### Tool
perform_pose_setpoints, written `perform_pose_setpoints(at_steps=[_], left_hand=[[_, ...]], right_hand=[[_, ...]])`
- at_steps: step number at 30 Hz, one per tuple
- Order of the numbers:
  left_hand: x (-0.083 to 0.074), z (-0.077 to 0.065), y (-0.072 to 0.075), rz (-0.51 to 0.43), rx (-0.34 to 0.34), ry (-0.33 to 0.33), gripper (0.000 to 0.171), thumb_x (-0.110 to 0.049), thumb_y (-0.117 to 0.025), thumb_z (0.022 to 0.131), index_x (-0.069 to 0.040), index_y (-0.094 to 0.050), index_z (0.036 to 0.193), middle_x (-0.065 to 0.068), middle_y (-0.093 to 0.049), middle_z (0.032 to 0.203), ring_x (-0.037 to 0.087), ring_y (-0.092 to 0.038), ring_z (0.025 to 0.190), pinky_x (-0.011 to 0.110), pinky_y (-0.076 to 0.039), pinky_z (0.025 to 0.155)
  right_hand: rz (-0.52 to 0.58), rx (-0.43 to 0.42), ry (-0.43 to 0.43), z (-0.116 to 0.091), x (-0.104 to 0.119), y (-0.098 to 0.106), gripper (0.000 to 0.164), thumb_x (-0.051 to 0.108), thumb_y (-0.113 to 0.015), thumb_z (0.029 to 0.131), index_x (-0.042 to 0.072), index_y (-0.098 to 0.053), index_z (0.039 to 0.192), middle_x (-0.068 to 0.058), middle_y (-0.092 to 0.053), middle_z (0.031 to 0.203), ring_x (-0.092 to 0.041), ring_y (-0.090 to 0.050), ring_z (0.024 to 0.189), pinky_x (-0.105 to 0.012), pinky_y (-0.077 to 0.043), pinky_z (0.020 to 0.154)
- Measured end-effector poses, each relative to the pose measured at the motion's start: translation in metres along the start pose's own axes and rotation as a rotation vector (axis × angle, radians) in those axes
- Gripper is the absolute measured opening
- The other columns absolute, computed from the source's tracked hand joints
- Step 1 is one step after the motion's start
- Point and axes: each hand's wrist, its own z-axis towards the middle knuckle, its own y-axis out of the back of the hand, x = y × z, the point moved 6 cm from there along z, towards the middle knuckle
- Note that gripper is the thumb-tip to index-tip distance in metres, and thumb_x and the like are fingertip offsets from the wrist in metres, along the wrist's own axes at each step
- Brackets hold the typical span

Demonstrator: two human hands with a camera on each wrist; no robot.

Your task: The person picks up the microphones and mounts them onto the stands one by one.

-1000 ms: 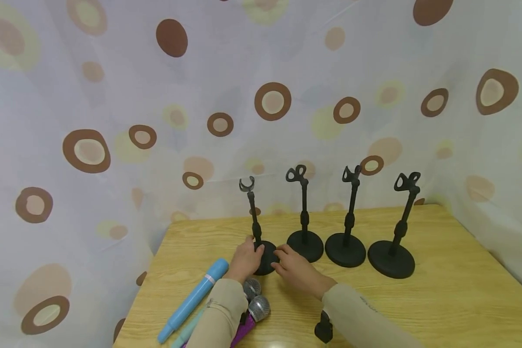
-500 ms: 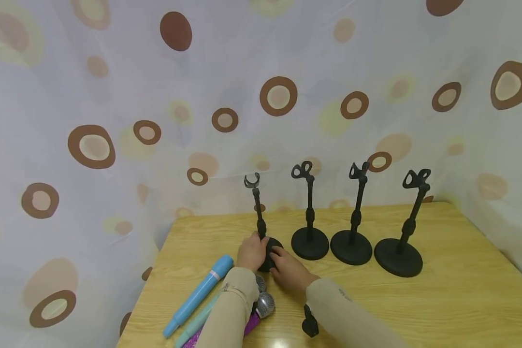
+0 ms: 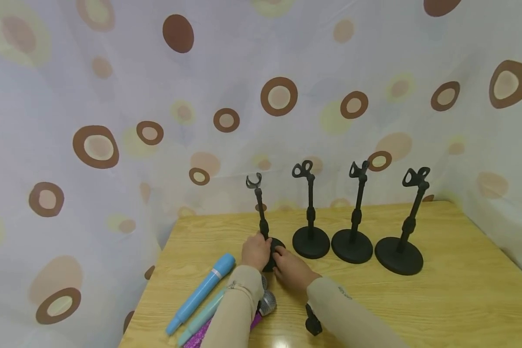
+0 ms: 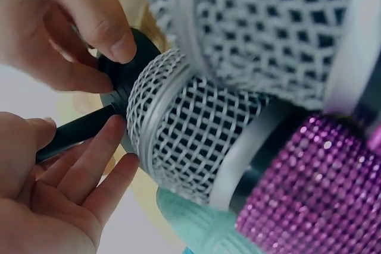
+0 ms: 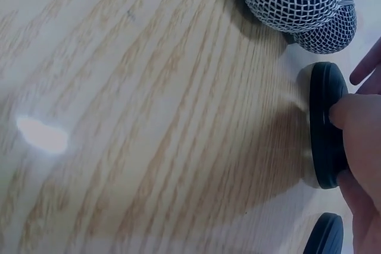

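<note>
The leftmost black microphone stand (image 3: 261, 208) stands on the table with its C-shaped clip upward. My left hand (image 3: 255, 251) holds the lower pole; in the left wrist view the pole (image 4: 77, 132) passes between thumb and fingers. My right hand (image 3: 293, 269) grips the near right edge of the round base (image 5: 326, 126), as seen in the right wrist view. Just beneath the left forearm lie microphones with silver mesh heads (image 3: 268, 303), one with a glittery purple handle (image 4: 315, 188). The sleeve partly covers them.
Three more black microphone stands, (image 3: 311, 241) (image 3: 352, 246) (image 3: 398, 256), line up to the right. A blue microphone-shaped tube (image 3: 202, 292) and a teal one (image 3: 204, 316) lie at left on the wooden table (image 3: 452, 299). A spotted curtain (image 3: 226, 63) hangs behind.
My right hand has closed in on the stand's base, nearer the left hand. The view has shifted slightly; the other stands and microphones keep their places.
</note>
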Motion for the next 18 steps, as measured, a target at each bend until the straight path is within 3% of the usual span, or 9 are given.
perform_pose_setpoints(at_steps=[4,11,18], left_hand=[[-0.004,-0.005,0.001,0.027,0.005,-0.008,0.026,-0.025,-0.06,0.1,0.001,-0.065,0.103,0.02,-0.07,0.083,0.035,-0.07,0.073,0.042,-0.057,0.06],[-0.01,-0.012,0.004,0.077,0.019,-0.02,0.027,-0.026,-0.059,0.1,0.001,-0.064,0.104,0.019,-0.069,0.082,0.033,-0.069,0.071,0.039,-0.057,0.059],[-0.012,-0.015,-0.002,0.101,0.014,-0.05,0.026,-0.025,-0.06,0.1,-0.001,-0.066,0.094,0.018,-0.069,0.078,0.031,-0.069,0.067,0.038,-0.057,0.058]], right_hand=[[-0.046,-0.081,0.03,-0.002,0.001,0.001,0.026,0.013,-0.069,0.091,-0.005,-0.063,0.108,-0.017,-0.06,0.111,-0.024,-0.064,0.093,-0.036,-0.057,0.082],[-0.053,-0.166,0.074,-0.01,0.005,0.006,0.03,0.012,-0.072,0.087,-0.005,-0.064,0.111,-0.017,-0.062,0.112,-0.026,-0.064,0.096,-0.037,-0.057,0.083],[-0.023,-0.169,0.001,-0.018,0.0,0.006,0.026,0.011,-0.071,0.088,0.0,-0.069,0.112,-0.012,-0.063,0.113,-0.021,-0.065,0.094,-0.034,-0.058,0.08]])
